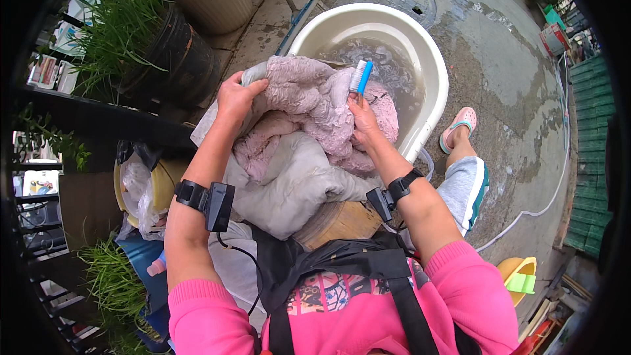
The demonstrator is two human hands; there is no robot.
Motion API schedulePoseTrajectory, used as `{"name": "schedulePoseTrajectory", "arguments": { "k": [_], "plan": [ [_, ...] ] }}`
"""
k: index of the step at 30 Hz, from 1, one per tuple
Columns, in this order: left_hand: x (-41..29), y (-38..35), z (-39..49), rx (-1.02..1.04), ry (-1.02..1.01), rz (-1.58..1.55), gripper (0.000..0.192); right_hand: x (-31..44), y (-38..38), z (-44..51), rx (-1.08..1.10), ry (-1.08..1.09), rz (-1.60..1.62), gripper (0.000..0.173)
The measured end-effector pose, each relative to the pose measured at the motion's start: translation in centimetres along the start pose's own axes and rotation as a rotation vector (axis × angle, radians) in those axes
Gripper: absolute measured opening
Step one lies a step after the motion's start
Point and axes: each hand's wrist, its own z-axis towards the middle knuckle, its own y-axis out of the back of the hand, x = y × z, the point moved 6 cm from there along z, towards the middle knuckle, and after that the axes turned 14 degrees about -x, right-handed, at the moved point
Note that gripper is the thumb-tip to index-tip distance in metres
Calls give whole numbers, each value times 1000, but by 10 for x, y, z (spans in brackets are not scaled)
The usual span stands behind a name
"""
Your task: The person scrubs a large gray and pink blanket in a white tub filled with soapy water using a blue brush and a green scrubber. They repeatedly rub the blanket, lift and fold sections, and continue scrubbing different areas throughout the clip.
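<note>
A wet pink fleecy cloth item with a grey fabric side [308, 91] is bunched over the near left part of a large cream plastic tub [436, 76]. Murky, sudsy water [397, 66] shows in the tub. My left hand [239, 96] grips the grey edge of the item at its upper left. In my right hand [364, 121] is a scrubbing brush with a blue head and white bristles [364, 78], its head pointing up and its bristles to the left. That hand rests against the pink fleece. Below, a wooden board [340, 224] shows under the grey fabric.
Potted green plants [172, 54] and a yellow bucket with plastic bags [121, 187] stand left. A blue metal bar [300, 19] lies behind the tub. My foot in a pink clog [461, 125] is right of it. A pale hose [537, 213] and a yellow basin [512, 268] lie farther right.
</note>
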Motion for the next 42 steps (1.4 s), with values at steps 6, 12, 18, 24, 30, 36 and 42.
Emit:
{"name": "schedulePoseTrajectory", "arguments": {
  "k": [6, 12, 18, 24, 30, 36, 42],
  "plan": [
    [-16, 137, -2, -200, -58, -437, 19, 95, -58, -35, 269, 300, -205, 17],
    [94, 224, -23, -554, -59, -535, 19, 69, -126, -84, 450, 385, -524, 19],
    [230, 240, -45, -477, 333, -200, 35, -24, -100, -136, 310, 845, -1262, 29],
    [228, 240, -49, -451, 348, 565, 47, -21, -72, -129, 247, 706, -899, 33],
    [105, 196, -51, -819, -511, 247, 27, 0, -78, -134, 141, 748, -898, 44],
    [85, 35, -80, -238, -682, 771, 46, 11, -116, -147, 331, 967, -924, 54],
    [111, 28, -123, -89, -680, 728, 60, -5, -104, -145, 455, 961, -1439, 46]
  ]
}}
